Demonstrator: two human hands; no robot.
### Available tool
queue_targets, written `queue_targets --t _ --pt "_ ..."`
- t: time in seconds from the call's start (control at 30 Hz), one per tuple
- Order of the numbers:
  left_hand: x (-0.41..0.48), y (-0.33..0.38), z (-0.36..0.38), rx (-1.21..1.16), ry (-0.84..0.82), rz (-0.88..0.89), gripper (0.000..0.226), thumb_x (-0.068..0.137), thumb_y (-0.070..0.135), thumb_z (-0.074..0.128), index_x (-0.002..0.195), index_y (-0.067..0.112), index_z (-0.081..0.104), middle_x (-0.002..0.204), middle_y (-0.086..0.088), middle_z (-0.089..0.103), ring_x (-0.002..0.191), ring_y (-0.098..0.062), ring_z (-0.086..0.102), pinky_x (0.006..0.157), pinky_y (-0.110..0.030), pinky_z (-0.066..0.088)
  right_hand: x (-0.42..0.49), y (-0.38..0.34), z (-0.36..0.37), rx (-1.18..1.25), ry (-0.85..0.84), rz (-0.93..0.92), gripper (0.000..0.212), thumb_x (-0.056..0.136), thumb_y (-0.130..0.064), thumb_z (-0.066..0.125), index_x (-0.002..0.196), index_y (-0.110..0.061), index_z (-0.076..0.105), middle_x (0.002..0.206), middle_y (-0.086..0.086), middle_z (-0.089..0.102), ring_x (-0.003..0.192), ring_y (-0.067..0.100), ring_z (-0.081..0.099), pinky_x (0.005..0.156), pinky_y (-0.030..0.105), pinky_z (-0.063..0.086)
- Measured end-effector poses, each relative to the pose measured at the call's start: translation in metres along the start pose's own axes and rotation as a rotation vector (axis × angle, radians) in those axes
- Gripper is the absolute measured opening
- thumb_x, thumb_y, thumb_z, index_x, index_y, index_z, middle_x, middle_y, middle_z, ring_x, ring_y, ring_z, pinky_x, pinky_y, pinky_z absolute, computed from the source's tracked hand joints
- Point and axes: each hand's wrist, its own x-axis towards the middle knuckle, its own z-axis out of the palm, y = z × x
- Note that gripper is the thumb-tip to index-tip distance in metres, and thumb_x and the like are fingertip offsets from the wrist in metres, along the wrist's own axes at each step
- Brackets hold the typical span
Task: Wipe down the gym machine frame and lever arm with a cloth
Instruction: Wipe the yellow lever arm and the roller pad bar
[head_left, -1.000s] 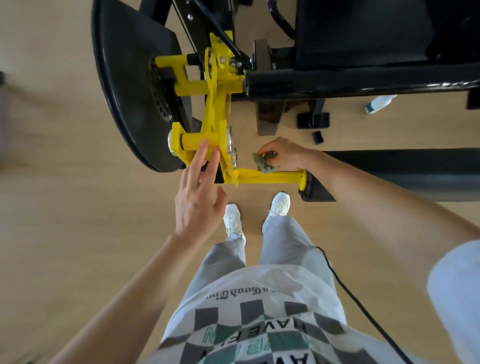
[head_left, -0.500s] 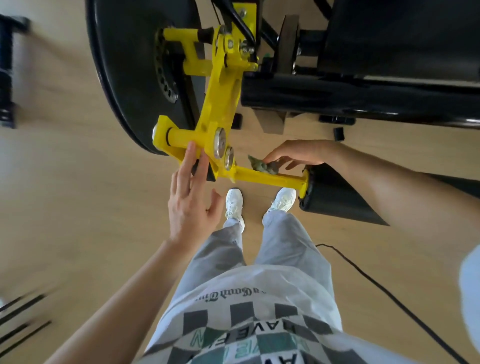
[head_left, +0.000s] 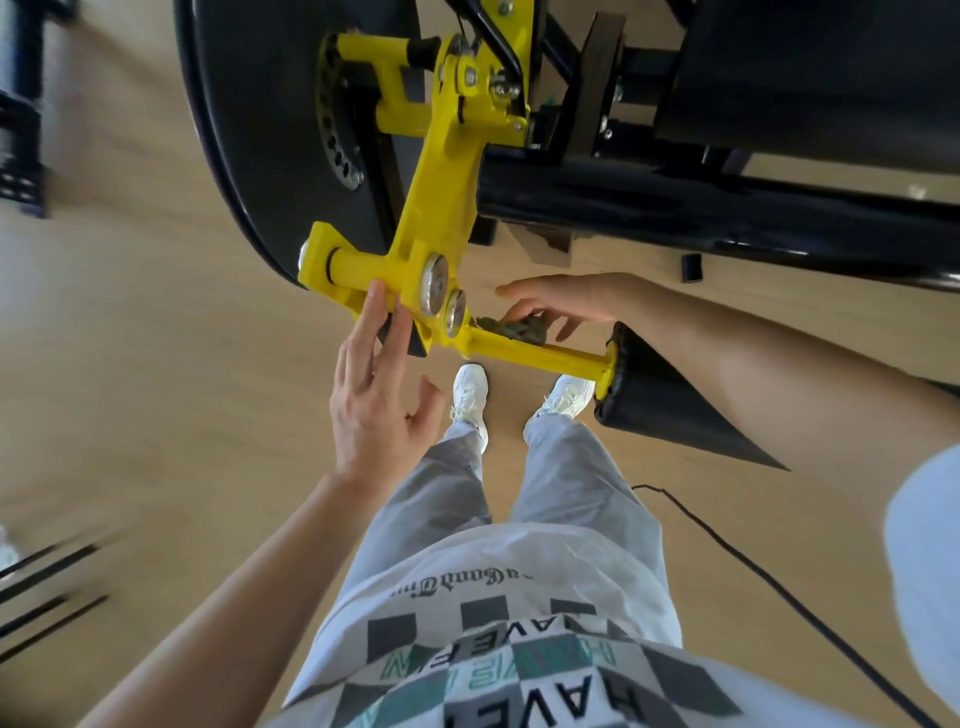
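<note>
The yellow lever arm of the gym machine runs down from a pivot to a yellow crossbar ending at a black foam roller pad. My right hand pinches a small dark green cloth against the top of that crossbar. My left hand is spread, its straight fingertips touching the underside of the yellow arm near two round metal caps. The black machine frame lies across the upper right.
A large black disc guard stands to the left of the lever arm. A black cable trails over the wooden floor at the right. My white shoes stand right under the crossbar. Dark equipment sits at the far left edge.
The camera has moved closer and tilted, so the machine looks larger. My right hand with the cloth has loosened and its fingers have spread on the crossbar. My left hand stays on the yellow arm.
</note>
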Motion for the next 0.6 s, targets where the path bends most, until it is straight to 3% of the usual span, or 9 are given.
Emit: queue_targets --t 0.23,0.3,0.37,0.47,0.53,0.6 --pt "-0.001 -0.002 0.002 -0.009 -0.002 -0.004 0.070 0.076 -0.001 0.067 0.143 0.004 0.046 0.153 -0.024 0.039 0.131 -0.038 0.055 0.085 -0.052 0.058 -0.023 0.011 -0.014 -0.064 -0.004 0.115 0.067 0.093 -0.077 0.029 0.127 -0.034 0.068 0.122 -0.002 0.061 0.108 0.022 0.060 0.091 0.038 0.049" --pt "-0.001 -0.002 0.002 -0.016 0.001 -0.007 0.067 0.078 0.000 0.066 0.142 0.004 0.047 0.154 -0.023 0.039 0.130 -0.038 0.056 0.086 -0.052 0.057 -0.022 0.005 -0.007 -0.001 -0.021 0.088 0.063 0.093 -0.077 0.031 0.126 -0.039 0.068 0.127 0.000 0.060 0.110 0.023 0.058 0.099 0.041 0.045" --pt "-0.001 -0.002 0.002 -0.019 0.002 -0.009 0.066 0.079 0.001 0.065 0.142 0.005 0.047 0.154 -0.023 0.039 0.129 -0.038 0.056 0.086 -0.051 0.058 -0.010 0.007 -0.004 0.081 0.004 0.059 0.059 0.083 -0.083 0.046 0.119 -0.044 0.071 0.133 -0.001 0.062 0.122 0.027 0.058 0.109 0.048 0.042" --pt "0.000 -0.002 0.002 -0.017 0.002 -0.007 0.064 0.080 0.001 0.065 0.141 0.004 0.048 0.153 -0.023 0.039 0.129 -0.038 0.057 0.085 -0.051 0.058 0.037 0.038 -0.013 0.135 -0.023 -0.008 0.065 0.069 -0.091 0.057 0.116 -0.047 0.072 0.133 -0.005 0.065 0.128 0.028 0.058 0.108 0.054 0.043" --pt "0.000 -0.001 0.002 -0.017 0.003 -0.006 0.064 0.080 0.001 0.065 0.141 0.003 0.048 0.153 -0.023 0.040 0.130 -0.038 0.056 0.084 -0.051 0.058 0.019 0.027 -0.010 0.128 0.003 0.033 0.065 0.072 -0.089 0.056 0.116 -0.043 0.072 0.134 -0.002 0.064 0.126 0.029 0.059 0.109 0.054 0.043" --pt "-0.001 0.000 0.003 -0.016 0.004 -0.013 0.064 0.079 0.001 0.065 0.141 0.002 0.049 0.153 -0.023 0.040 0.131 -0.037 0.056 0.084 -0.050 0.059 -0.027 -0.002 -0.004 0.085 0.031 0.040 0.059 0.089 -0.074 0.052 0.126 -0.031 0.068 0.133 0.004 0.062 0.121 0.030 0.058 0.112 0.052 0.040"
